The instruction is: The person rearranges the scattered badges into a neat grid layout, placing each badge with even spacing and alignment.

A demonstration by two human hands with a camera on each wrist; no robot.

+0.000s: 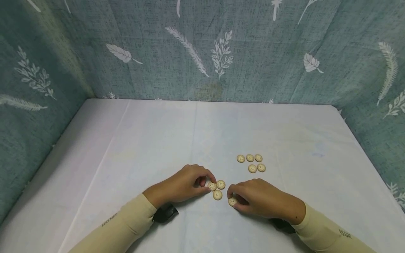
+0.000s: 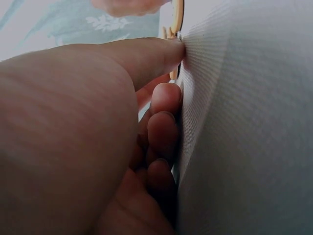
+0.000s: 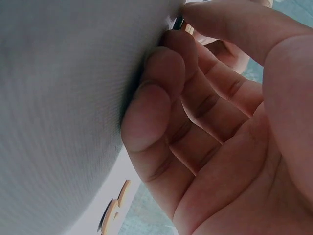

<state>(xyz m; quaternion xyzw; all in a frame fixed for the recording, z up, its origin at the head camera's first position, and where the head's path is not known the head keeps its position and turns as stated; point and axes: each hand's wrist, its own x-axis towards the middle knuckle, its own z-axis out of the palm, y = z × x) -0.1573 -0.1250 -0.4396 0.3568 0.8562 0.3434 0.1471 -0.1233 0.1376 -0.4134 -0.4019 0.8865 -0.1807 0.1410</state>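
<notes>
My left hand (image 1: 189, 183) pinches a round cream button (image 1: 212, 186) between thumb and index finger, flat on the white cloth. Right beside that one lie two similar buttons, one behind (image 1: 220, 184) and one nearer me (image 1: 217, 195). To their right, my right hand (image 1: 259, 199) has thumb and index finger on opposite edges of another button (image 1: 232, 201). In the left wrist view the thumb (image 2: 166, 51) presses at the cloth by a button's thin edge. The right wrist view shows the other fingers (image 3: 146, 117) curled against the cloth.
Several more cream buttons (image 1: 252, 168) lie in two rows beyond my right hand. A white cloth (image 1: 152, 137) covers the table. Green leaf-patterned fabric (image 1: 253, 52) hangs behind it and along both sides.
</notes>
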